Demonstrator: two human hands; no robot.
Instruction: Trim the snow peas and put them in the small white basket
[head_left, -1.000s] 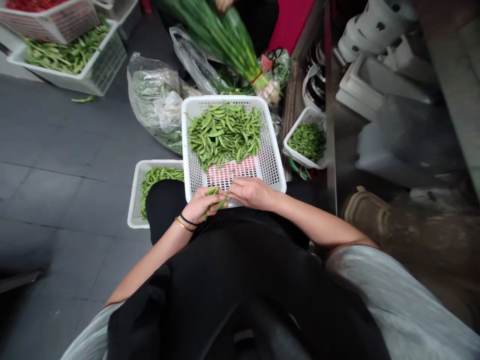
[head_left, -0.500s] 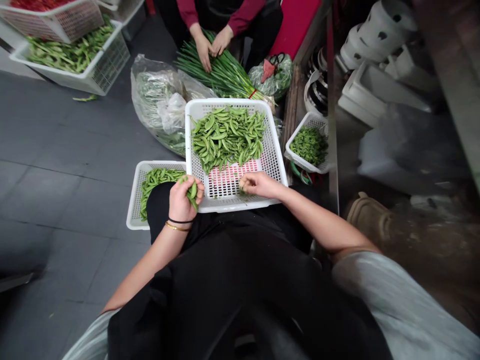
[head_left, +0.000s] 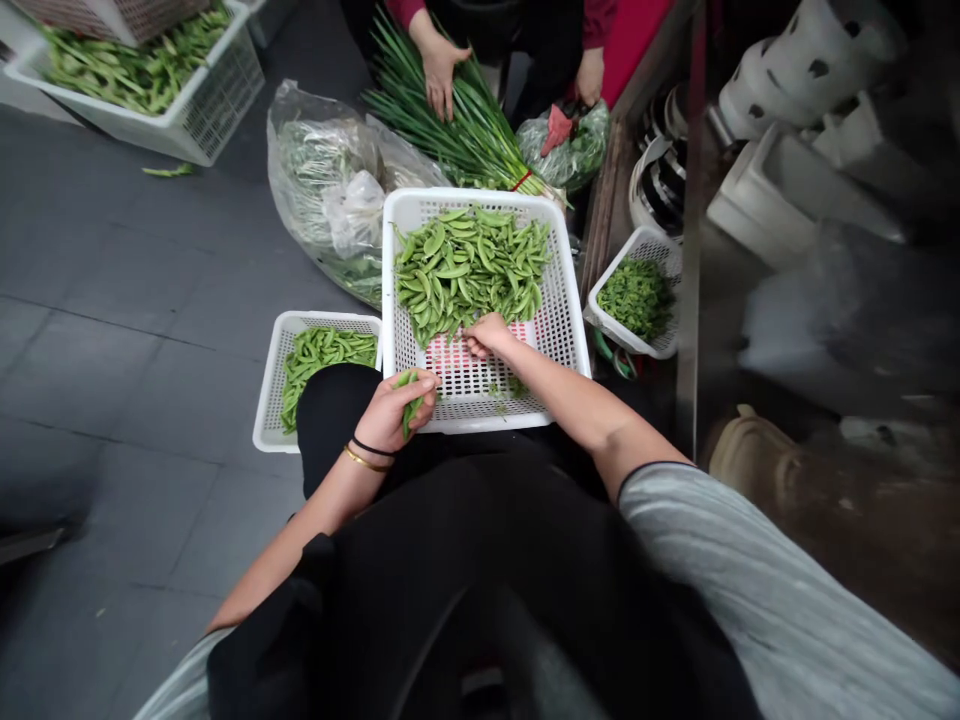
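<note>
A white perforated basket rests across my lap, with a heap of green pea pods in its far part. My left hand is closed around several pea pods at the basket's near left corner. Over the basket, my right hand touches the near edge of the heap with its fingers curled together. Whatever is between those fingers is hidden. Small green scraps lie on the basket's bottom near my right forearm.
A smaller white basket with more pods stands by my left knee. Beyond are a plastic bag of greens and long green stalks under a co-worker's hand. A basket of leafy greens sits at right, beside a metal post.
My right hand has moved forward and left to the heap. Scraps now show where it was. The co-worker's hands have separated, one reaching toward the bagged greens at right.
</note>
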